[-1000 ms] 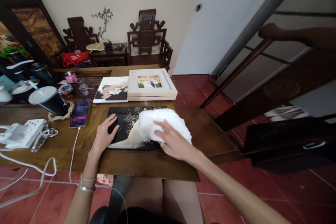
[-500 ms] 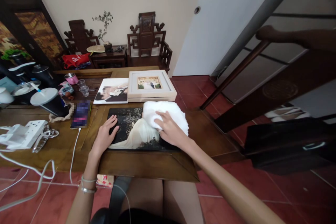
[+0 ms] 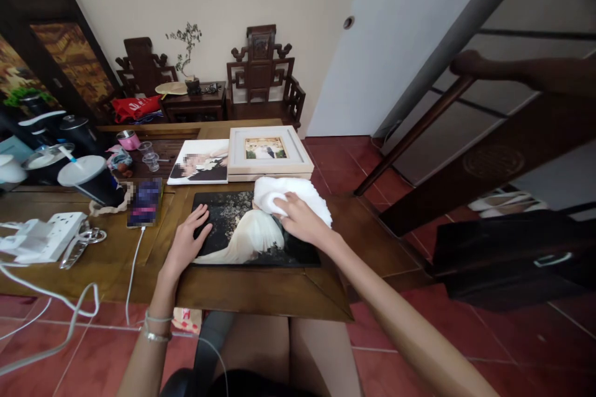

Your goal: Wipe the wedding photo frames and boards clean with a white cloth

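Note:
A dark photo panel (image 3: 251, 239) showing a long pale dress lies flat on the wooden table (image 3: 261, 291) in front of me. My left hand (image 3: 190, 237) rests on the panel's left edge, fingers stretched out and apart. On the panel's upper right, my right hand (image 3: 300, 218) grips a white fluffy cloth (image 3: 305, 192) and presses it down. The cloth covers the upper right part of the picture and hangs over its far edge. Behind the panel lie a white-edged photo print (image 3: 199, 162) and a cream picture frame (image 3: 270, 152), side by side.
To the left are a phone (image 3: 144, 201) on a charging cable, a lidded cup (image 3: 90, 180) with a straw, a white power strip (image 3: 49, 239) and a clear hair clip (image 3: 82, 245). A dark wooden chair (image 3: 410, 167) stands at the right.
My right hand and the cloth have shifted slightly up and away from me, uncovering more of the panel's lower right. My left hand stays in place.

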`<action>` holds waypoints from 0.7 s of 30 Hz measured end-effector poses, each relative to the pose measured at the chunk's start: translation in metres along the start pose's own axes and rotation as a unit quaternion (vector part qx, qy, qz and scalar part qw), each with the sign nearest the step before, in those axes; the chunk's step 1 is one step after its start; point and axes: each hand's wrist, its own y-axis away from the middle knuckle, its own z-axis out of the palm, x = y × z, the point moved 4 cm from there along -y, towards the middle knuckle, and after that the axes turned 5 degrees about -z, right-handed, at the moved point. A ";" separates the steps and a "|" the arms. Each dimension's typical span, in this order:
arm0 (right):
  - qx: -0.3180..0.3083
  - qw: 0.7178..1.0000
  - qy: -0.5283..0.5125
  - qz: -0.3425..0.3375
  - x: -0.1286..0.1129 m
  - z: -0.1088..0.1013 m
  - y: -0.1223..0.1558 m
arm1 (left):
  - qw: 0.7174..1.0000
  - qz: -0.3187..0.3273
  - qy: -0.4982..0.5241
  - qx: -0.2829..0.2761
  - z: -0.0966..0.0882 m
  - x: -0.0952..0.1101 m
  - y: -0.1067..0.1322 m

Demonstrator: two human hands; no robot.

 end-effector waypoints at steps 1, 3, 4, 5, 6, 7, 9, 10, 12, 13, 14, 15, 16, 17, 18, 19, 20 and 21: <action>0.003 1.000 0.002 -0.006 -0.006 0.004 0.008 | 1.000 -0.001 0.002 -0.006 -0.001 0.001 0.000; 0.007 0.999 0.000 -0.032 -0.021 0.012 0.030 | 1.000 0.001 0.003 -0.021 -0.001 0.003 -0.001; 0.007 0.999 -0.003 -0.048 -0.029 0.015 0.042 | 1.000 0.001 0.003 -0.027 -0.002 0.004 -0.001; 0.003 0.998 -0.007 -0.065 -0.037 0.017 0.053 | 1.000 0.001 0.002 -0.030 -0.002 0.004 -0.001; -0.005 0.997 -0.013 -0.080 -0.044 0.017 0.063 | 1.000 0.001 0.000 -0.030 -0.002 0.004 -0.001; -0.013 0.995 -0.018 -0.092 -0.050 0.016 0.071 | 1.000 0.001 -0.001 -0.029 -0.002 0.004 -0.001; -0.027 0.994 -0.028 -0.101 -0.054 0.011 0.077 | 1.000 0.001 -0.003 -0.024 0.000 0.003 -0.001; -0.031 0.994 -0.033 -0.099 -0.053 0.008 0.076 | 1.000 0.001 -0.004 -0.021 0.000 0.002 0.000; -0.029 0.995 -0.038 -0.091 -0.043 0.001 0.064 | 1.000 0.003 -0.007 -0.018 0.002 0.000 0.001; -0.023 0.995 -0.038 -0.087 -0.035 -0.002 0.055 | 1.000 0.002 -0.008 -0.018 0.002 -0.001 0.001; -0.016 0.996 -0.036 -0.080 -0.027 -0.003 0.045 | 1.000 0.001 -0.009 -0.018 0.003 -0.002 0.002; -0.007 0.997 -0.032 -0.071 -0.018 -0.004 0.034 | 1.000 -0.001 -0.009 -0.019 0.003 -0.002 0.002; 0.001 0.998 -0.027 -0.060 -0.009 -0.004 0.023 | 1.000 -0.004 -0.008 -0.021 0.003 -0.003 0.003; 0.009 0.999 -0.022 -0.049 -0.001 -0.003 0.014 | 1.000 -0.008 -0.008 -0.023 0.003 -0.004 0.003; 0.014 0.999 -0.018 -0.039 0.005 -0.001 0.007 | 1.000 -0.011 -0.009 -0.024 0.004 -0.005 0.003; 0.018 0.999 -0.015 -0.033 0.009 0.001 0.002 | 1.000 -0.013 -0.009 -0.025 0.004 -0.005 0.003; 0.021 0.999 -0.012 -0.031 0.011 0.004 0.001 | 1.000 -0.015 -0.009 -0.026 0.004 -0.005 0.004; 0.023 0.999 -0.010 -0.033 0.010 0.007 0.003 | 1.000 -0.016 -0.009 -0.025 0.004 -0.005 0.004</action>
